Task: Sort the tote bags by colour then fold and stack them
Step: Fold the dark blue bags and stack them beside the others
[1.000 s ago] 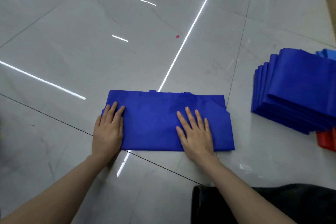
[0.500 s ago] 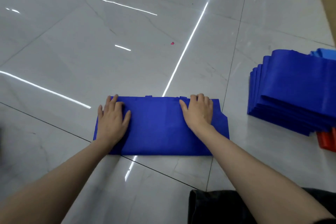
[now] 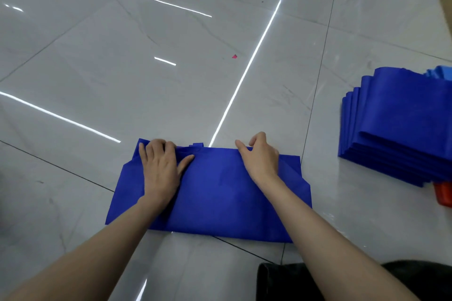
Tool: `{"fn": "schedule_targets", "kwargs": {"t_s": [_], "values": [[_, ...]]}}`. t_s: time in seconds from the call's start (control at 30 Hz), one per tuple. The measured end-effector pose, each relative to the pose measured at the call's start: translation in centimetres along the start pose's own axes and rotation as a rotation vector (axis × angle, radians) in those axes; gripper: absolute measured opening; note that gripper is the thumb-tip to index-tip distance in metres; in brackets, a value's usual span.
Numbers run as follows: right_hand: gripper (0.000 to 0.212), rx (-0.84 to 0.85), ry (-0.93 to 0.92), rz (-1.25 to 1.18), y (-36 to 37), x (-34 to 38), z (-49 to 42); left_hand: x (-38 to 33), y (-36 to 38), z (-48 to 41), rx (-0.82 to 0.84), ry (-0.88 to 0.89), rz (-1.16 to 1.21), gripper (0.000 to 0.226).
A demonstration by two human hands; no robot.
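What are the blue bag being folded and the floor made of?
The blue tote bag looks like thin non-woven fabric: matte, fine-grained, holding flat sharp folds; not certain. The floor looks like polished marble-look tile: glossy light streaks, grey veins, dark joint lines.

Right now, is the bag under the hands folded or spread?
Folded: the bag lies as a flat short band, only handle stubs showing at its far edge.
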State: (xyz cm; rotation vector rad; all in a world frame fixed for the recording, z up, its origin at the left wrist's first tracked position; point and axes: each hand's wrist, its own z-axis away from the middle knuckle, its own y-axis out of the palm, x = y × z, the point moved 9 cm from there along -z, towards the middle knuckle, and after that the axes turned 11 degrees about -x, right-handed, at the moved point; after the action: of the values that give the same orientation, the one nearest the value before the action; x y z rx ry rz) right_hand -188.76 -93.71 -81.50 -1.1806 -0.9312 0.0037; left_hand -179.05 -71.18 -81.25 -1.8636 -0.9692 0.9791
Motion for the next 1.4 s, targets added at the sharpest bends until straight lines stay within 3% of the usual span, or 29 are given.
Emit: {"fn": "schedule_targets", "kwargs": {"t_s": [0.13,0.3,0.43,0.6,0.7,0.77,0.83,0.97,1.1,1.27,1.33,1.4], "values": [[0.033,0.115,0.154,-0.417,0.4,0.0,0.9,0.0,-0.8,0.2,0.033,0.003,0.032,0.035],[0.027,0.114,0.089,-0.612,-1.1,1.3,1.4,0.1,-2.0,-0.2,0.1,0.022,0.133,0.037],[0.032,0.049,0.027,-0.675,-2.6,2.4,1.8,-0.4,-2.5,-0.4,0.123,0.07,0.225,0.041],[0.037,-0.149,-0.035,-0.763,-5.3,3.2,2.7,-1.6,-2.9,-0.3,0.162,0.148,0.228,0.051],[0.026,-0.26,-0.017,-0.505,-4.9,1.5,3.2,-2.3,-2.4,0.0,0.197,0.19,0.211,0.053],[0.026,-0.22,0.053,-0.293,-3.6,-0.1,3.2,-2.7,-1.6,0.7,0.238,0.24,0.192,0.054],[0.024,-0.135,0.085,-0.254,-2.7,-1.0,2.9,-2.4,-0.7,1.3,0.266,0.234,0.205,0.055],[0.012,0.07,0.18,-0.626,-1.9,-0.9,2.2,-1.4,0.0,1.5,0.291,0.144,0.274,0.058],[0.038,0.164,0.156,-0.879,-2.2,-0.1,1.8,-1.4,0.3,1.5,0.367,0.137,0.298,0.046],[0.077,0.122,0.003,-0.882,-3.8,1.4,1.6,-1.3,0.5,1.3,0.409,0.135,0.291,0.042],[0.071,0.086,-0.049,-0.88,-4.7,2.1,1.6,-1.1,0.6,1.1,0.414,0.123,0.277,0.039],[0.048,0.018,-0.038,-0.87,-5.4,1.9,1.5,-0.9,0.8,1.0,0.424,0.116,0.23,0.032]]}}
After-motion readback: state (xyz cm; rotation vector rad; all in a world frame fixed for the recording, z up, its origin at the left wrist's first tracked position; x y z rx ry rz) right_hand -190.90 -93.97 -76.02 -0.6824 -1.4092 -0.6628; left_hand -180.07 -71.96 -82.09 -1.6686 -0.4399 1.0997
